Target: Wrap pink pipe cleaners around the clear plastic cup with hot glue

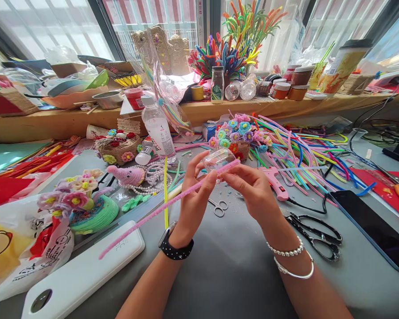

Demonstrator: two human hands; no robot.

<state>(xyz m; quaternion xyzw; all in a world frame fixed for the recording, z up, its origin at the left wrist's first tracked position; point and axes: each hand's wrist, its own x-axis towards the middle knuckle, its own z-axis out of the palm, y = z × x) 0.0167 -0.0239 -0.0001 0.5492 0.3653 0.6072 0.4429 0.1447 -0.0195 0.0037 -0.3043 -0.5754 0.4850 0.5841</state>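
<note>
My left hand [194,195] and my right hand [251,188] meet over the grey table [226,266], both with fingers closed. Between them they hold a small clear glass jar [218,159] and a long pink pipe cleaner [159,208]. The pipe cleaner lies against the jar's lower side and runs down to the left, ending above a white power bank [83,274]. My left fingers pinch the pipe cleaner and touch the jar; my right fingers press the pipe cleaner's upper end against the jar. A black watch is on my left wrist, silver bracelets on my right.
Small scissors [218,207] lie just beyond my hands; large black scissors [315,235] and a phone [372,228] lie right. A pink glue gun [276,182], a heap of coloured pipe cleaners [302,150], flower baskets [119,148] and a bottle [158,128] crowd the back.
</note>
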